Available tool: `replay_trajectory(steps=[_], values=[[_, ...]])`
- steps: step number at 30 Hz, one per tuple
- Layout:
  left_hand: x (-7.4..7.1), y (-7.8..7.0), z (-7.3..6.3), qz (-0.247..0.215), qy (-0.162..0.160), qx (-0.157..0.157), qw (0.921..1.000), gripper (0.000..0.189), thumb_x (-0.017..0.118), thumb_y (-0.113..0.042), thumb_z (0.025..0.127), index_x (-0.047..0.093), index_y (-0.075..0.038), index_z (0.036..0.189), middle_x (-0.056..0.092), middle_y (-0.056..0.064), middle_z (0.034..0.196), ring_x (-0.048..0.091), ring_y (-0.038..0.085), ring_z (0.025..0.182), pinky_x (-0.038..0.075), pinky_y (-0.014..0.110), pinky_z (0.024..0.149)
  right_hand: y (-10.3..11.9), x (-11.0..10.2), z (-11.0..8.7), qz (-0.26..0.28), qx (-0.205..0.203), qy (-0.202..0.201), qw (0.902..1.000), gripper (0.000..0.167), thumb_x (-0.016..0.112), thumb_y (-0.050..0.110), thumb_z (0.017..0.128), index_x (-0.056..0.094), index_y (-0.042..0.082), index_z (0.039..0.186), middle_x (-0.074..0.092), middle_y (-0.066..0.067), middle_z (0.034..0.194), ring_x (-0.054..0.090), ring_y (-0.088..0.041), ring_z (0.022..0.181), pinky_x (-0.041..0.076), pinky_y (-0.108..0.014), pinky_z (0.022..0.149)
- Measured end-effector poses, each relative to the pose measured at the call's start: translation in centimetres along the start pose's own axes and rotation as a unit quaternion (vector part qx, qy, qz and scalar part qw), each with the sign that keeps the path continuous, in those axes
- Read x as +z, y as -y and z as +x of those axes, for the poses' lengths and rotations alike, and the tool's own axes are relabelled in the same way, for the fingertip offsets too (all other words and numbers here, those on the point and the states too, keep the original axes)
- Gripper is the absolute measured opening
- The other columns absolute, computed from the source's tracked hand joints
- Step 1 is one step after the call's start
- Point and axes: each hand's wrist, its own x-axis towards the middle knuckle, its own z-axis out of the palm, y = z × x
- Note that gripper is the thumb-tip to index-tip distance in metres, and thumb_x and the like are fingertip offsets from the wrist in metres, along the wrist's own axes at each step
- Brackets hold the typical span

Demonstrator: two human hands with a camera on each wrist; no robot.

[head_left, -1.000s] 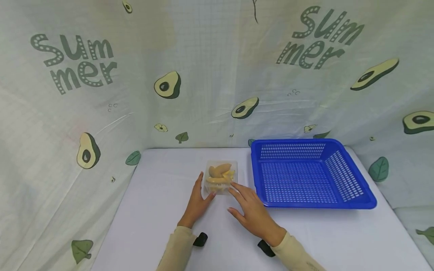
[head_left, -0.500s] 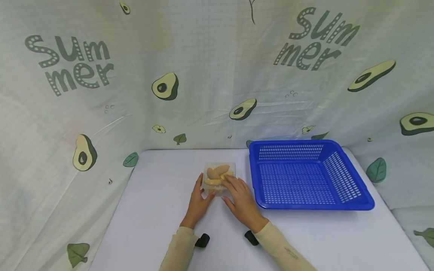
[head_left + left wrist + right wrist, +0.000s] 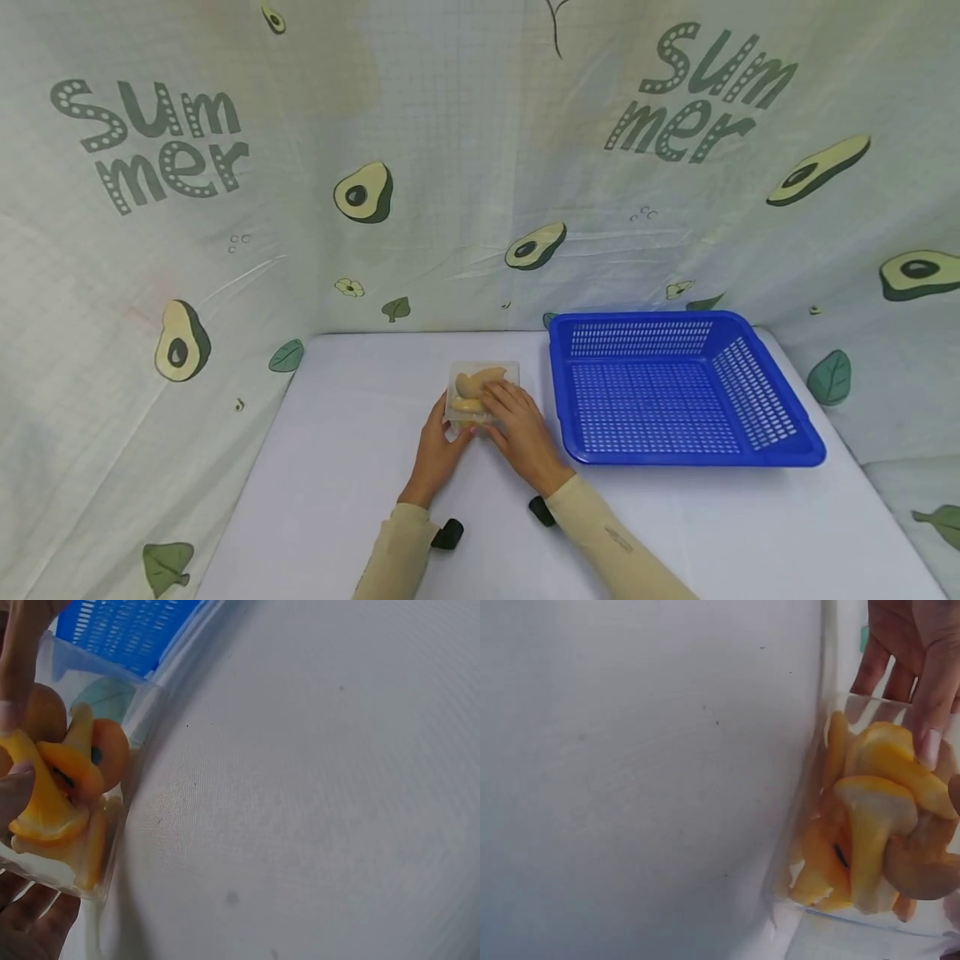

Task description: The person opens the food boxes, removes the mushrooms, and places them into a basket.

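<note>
A clear plastic container (image 3: pixel 455 368) holds several yellow-orange mushrooms (image 3: pixel 866 832), caps and stems overlapping. My left hand (image 3: pixel 437 450) grips the container by its left side. In the right wrist view the left hand (image 3: pixel 911 645) has fingers outside the wall and its thumb over the contents. My right hand (image 3: pixel 528 437) reaches in from the right, fingers extended over the mushrooms and thumb close to the near side of the container. In the left wrist view a fingertip meets a long yellow mushroom (image 3: pixel 46 802). The right fingers hide part of the contents in the head view.
A blue plastic basket (image 3: pixel 686 457) with slotted walls stands on the white-covered table (image 3: pixel 360 400), right of the container. Behind it hangs a pale cloth (image 3: pixel 442 125) printed with avocados and lettering. Black wrist cameras (image 3: pixel 447 534) sit by both sleeves.
My right hand has moved left from the container's right edge to over the mushrooms, its fingers now covering more of them. My left hand has kept its grip in about the same place.
</note>
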Motion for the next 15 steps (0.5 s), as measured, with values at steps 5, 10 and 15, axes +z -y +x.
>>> replay_trajectory(steps=[5, 10, 15], values=[[-0.17, -0.05, 0.16, 0.009, -0.001, -0.003, 1.0, 0.08, 0.08, -0.01, 0.095, 0.035, 0.006, 0.16, 0.042, 0.026, 0.162, 0.044, 0.043, 0.148, 0.051, 0.055, 0.113, -0.19, 0.68, 0.27, -0.019, -0.011, -0.025, 0.9995, 0.056, 0.093, 0.019, 0.08, 0.074, 0.006, 0.131, 0.068, -0.009, 0.14, 0.059, -0.029, 0.135, 0.046, -0.049, 0.117], [-0.27, -0.15, 0.25, 0.021, -0.008, -0.001, 0.9997, 0.075, 0.082, -0.01, 0.094, 0.041, 0.007, 0.155, 0.049, 0.027, 0.156, 0.05, 0.046, 0.143, 0.054, 0.055, 0.109, -0.04, 0.81, 0.38, -0.019, -0.01, -0.038, 0.9991, 0.054, 0.093, 0.022, 0.08, 0.075, 0.007, 0.129, 0.07, -0.009, 0.138, 0.061, -0.029, 0.133, 0.048, -0.051, 0.115], [-0.36, -0.23, 0.31, 0.031, -0.014, -0.004, 0.9994, 0.071, 0.083, -0.01, 0.092, 0.047, 0.006, 0.151, 0.054, 0.027, 0.151, 0.054, 0.046, 0.139, 0.056, 0.054, 0.107, 0.34, 0.69, 0.53, -0.026, -0.017, -0.031, 0.999, 0.052, 0.093, 0.018, 0.08, 0.075, 0.005, 0.127, 0.07, -0.012, 0.137, 0.063, -0.032, 0.131, 0.049, -0.055, 0.115]])
